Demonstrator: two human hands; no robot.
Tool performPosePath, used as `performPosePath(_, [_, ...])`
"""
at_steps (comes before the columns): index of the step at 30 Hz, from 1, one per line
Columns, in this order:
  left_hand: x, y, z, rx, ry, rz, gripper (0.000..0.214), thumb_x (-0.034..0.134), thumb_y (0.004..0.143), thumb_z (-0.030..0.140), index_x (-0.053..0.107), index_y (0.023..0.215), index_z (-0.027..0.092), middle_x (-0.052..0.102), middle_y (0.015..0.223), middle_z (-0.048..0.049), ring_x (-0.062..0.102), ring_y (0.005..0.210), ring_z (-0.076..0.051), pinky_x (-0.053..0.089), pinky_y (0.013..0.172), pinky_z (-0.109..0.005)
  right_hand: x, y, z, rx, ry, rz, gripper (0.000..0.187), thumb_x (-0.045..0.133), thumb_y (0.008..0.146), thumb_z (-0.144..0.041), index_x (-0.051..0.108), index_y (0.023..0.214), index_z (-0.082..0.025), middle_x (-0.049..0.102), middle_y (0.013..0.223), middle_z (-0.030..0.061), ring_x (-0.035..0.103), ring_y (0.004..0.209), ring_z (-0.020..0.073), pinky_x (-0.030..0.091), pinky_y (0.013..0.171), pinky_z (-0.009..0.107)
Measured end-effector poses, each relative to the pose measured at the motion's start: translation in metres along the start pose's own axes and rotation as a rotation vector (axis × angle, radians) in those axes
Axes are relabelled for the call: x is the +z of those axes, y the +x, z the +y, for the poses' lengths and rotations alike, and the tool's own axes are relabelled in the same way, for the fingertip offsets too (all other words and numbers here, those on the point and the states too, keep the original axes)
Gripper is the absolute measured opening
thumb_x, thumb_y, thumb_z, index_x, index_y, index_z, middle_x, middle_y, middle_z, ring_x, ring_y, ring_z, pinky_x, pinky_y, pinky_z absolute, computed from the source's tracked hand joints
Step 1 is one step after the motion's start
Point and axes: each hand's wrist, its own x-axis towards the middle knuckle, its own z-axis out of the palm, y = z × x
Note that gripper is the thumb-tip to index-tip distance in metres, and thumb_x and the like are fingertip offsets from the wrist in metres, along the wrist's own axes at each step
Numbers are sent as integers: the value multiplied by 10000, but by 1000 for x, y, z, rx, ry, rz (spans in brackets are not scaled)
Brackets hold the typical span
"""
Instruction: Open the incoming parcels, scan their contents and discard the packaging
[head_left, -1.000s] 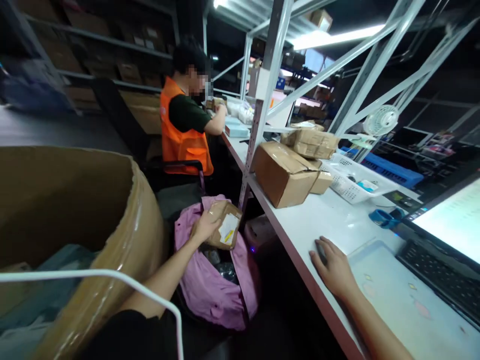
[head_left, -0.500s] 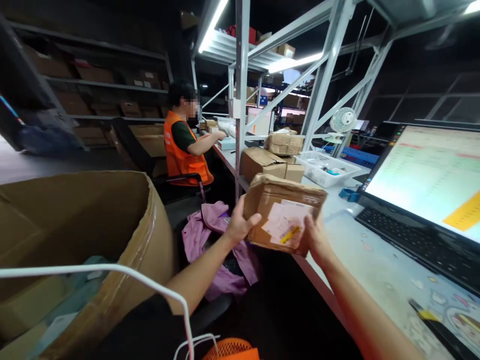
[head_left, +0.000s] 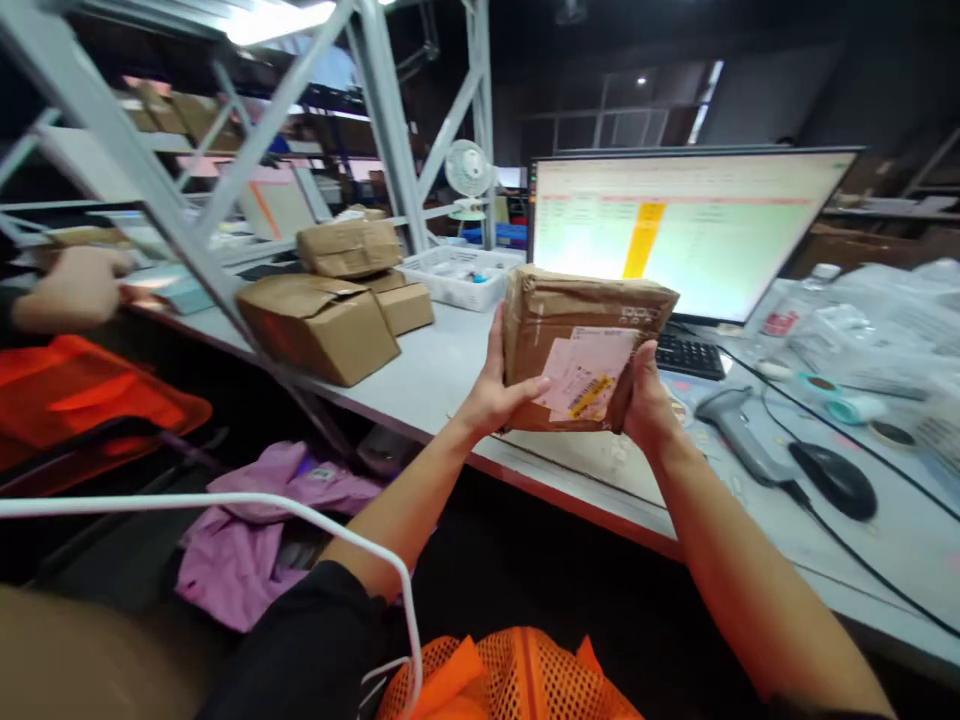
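I hold a taped brown cardboard parcel [head_left: 581, 340] up in front of me, above the near edge of the white worktable [head_left: 442, 365]. A pink shipping label with a yellow barcode strip faces me. My left hand [head_left: 495, 395] grips the parcel's left side, thumb across the front. My right hand [head_left: 646, 400] clasps its right side. The parcel partly hides the lit monitor [head_left: 705, 225] behind it.
A keyboard [head_left: 690, 355], a grey barcode scanner [head_left: 739, 430] and a black mouse [head_left: 832, 478] lie to the right, with tape rolls and plastic bags beyond. Stacked cardboard boxes [head_left: 330, 310] and a white basket [head_left: 461, 278] stand at left. A co-worker's hand [head_left: 71, 288] shows far left. A pink bag [head_left: 255, 530] lies on the floor.
My left hand lifted the parcel out of the pink bag and my right hand left the table to join it. My view swung right toward the monitor, parcel held in both hands.
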Motion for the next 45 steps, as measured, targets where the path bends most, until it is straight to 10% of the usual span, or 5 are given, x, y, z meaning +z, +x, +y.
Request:
performPosePath(5, [-7,13,-23,32,85,83,1186,856,850,650,118,1733,363,339,1768,-88,297,1651,-392,257,1377,-547,-85,-32,-1,39,-101,139,1024,465,869,-987,368,1666,-352,513,1674,89,524,1518,319,524,1172,551])
performPosePath(12, [-35,0,-87,-7,194,284,1212,817,857,708,68,1722,308,263,1783,-160,295,1650,-370,224,1379,-523,-200,-91,45,534,-1155,439,859,677,914,-636,564,1537,-57,653,1429,299,652,1302,438,502,1096,554])
performPosePath(23, [-21,-35,-116,-72,210,207,1251,786,882,716,-23,1727,273,207,1797,-203,250,1671,-348,187,1381,-517,-189,-71,70,818,-1410,266,594,544,960,-436,640,1359,-6,733,1149,330,719,1073,452,530,873,505])
performPosePath(33, [-22,-39,-115,-103,231,188,1243,785,891,673,-44,1718,255,130,1810,-228,217,1677,-364,188,1371,-543,-80,-106,-35,194,-838,-404,265,674,929,-382,683,1164,-260,778,974,41,715,828,242,563,742,324])
performPosePath(45, [-32,-50,-86,-436,292,236,1326,938,755,513,47,1716,310,360,1736,-187,418,1597,-358,370,1310,-551,-146,-90,28,461,-1177,41,685,527,1016,-616,570,1502,-135,799,1127,175,758,1066,388,556,911,447])
